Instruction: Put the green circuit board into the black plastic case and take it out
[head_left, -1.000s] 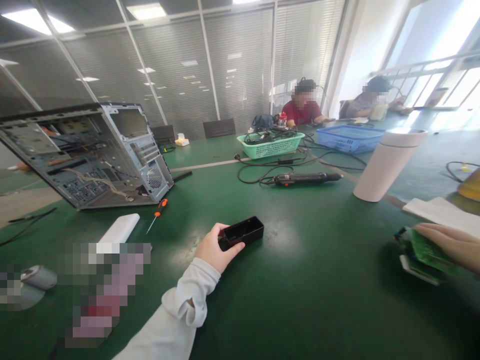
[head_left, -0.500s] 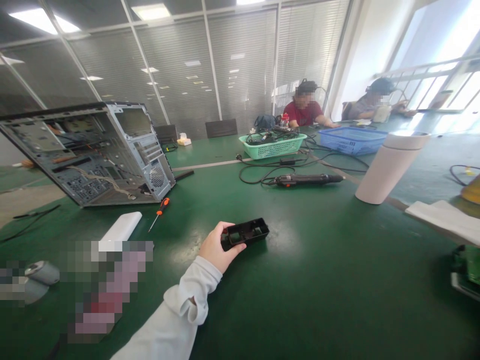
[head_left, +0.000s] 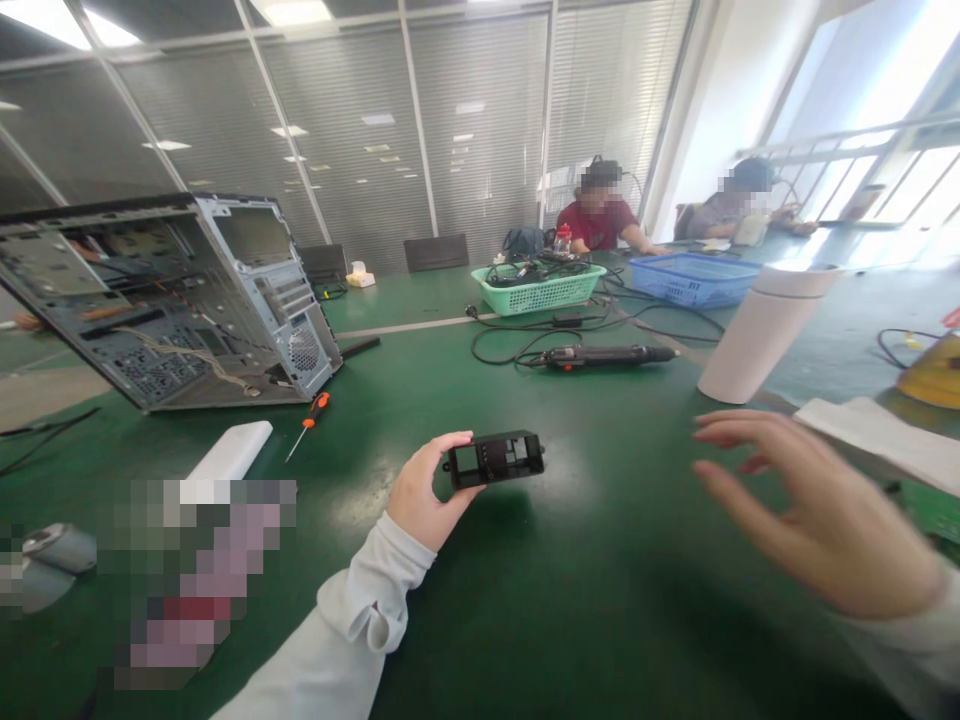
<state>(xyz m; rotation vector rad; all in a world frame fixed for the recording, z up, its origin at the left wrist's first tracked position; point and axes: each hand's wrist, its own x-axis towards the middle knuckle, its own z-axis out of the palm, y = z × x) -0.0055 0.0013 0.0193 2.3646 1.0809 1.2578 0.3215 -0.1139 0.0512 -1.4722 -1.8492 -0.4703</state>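
1. The left hand point(head_left: 424, 495) pinches one end of the black plastic housing point(head_left: 495, 458), thumb on top and fingers curled beneath. The rest of the shell juts out free to the right, clear of the green table point(head_left: 600, 620) and above its middle
2. The housing's hollow side faces the wearer (ribs and cut-outs show inside). That is probably why it is gripped by the end: no finger covers the opening
3. The right hand point(head_left: 810, 510) is empty, its fingers spread and loosely bent, palm down in the air. It is well apart from the housing and in front of the white tumbler point(head_left: 757, 335)
4. An orange-handled screwdriver point(head_left: 309, 425) lies beside the open computer case point(head_left: 172, 300), far from both hands
5. A second ago the housing sat low at the table with its opening upward; now it is raised and tipped. The right hand then lay on a green circuit board at the right edge, went out of view, and now shows bare
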